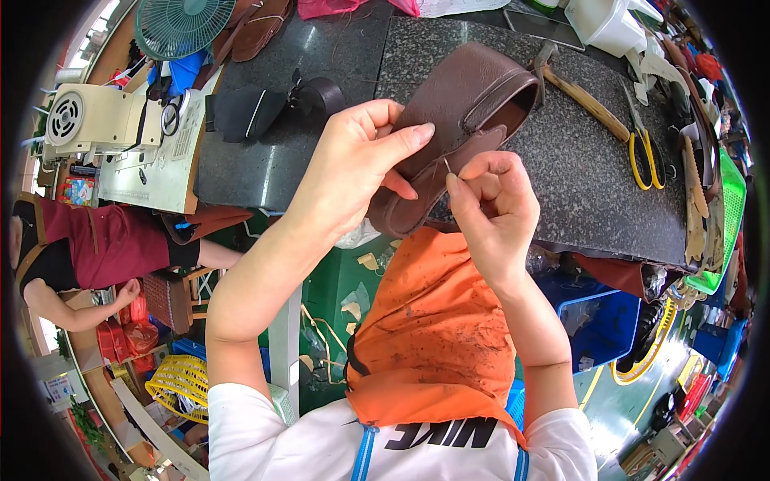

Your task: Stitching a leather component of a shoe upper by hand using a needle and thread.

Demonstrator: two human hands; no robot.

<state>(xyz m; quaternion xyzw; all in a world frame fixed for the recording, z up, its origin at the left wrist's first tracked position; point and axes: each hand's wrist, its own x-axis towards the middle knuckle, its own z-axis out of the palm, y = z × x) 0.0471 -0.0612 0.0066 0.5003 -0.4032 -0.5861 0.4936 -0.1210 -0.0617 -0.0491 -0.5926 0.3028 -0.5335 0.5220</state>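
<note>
Left hand [359,156] partly hides leather [461,84].

wide fisheye view from the person's head, facing steeply down, left hand [357,160] and right hand [499,210] close below, apron [433,329] nearer the lower edge, bench [593,184] across the top

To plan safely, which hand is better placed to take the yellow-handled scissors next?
Right hand, probably: it is nearer the scissors, pinching only something needle-like, while the left hand supports the brown leather piece.
</note>
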